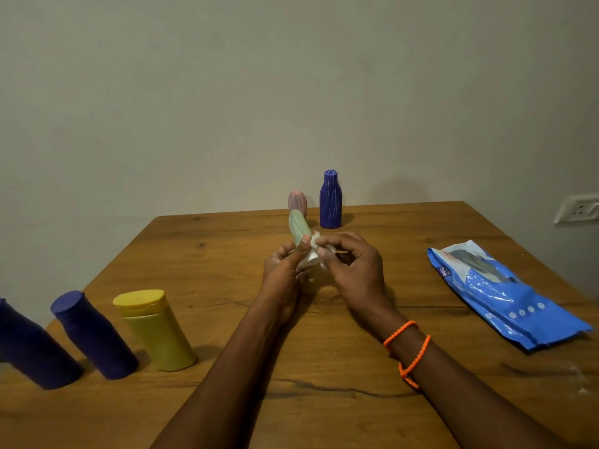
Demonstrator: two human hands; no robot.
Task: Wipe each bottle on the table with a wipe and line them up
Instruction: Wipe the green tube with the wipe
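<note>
A pale plaster wall [291, 92] fills the view beyond the fingers, with a white socket plate [578, 209] low on it far out to the right hand's side. Under the hands runs a brown wooden table [324, 367] with dark grain lines. To the right of the fingers lies a glossy blue wipes packet [505, 296], flat on the wood. Well to the left of the fingers and nearer the person, three bottles stand side by side: a dark purple bottle [29, 348] at the frame edge, a second purple bottle [94, 335], then a yellow flip-cap bottle [155, 332]. Past the fingertips stand a blue bottle [330, 202] with pale streaks and a pink bottle [297, 200], partly hidden. The left hand [285, 267] curls around the base of a slim pale green bottle [299, 230], tilted above the table, while the right hand [353, 264] pinches a crumpled white wipe [316, 243] against it. An orange bead cord [406, 348] loops the right wrist.
</note>
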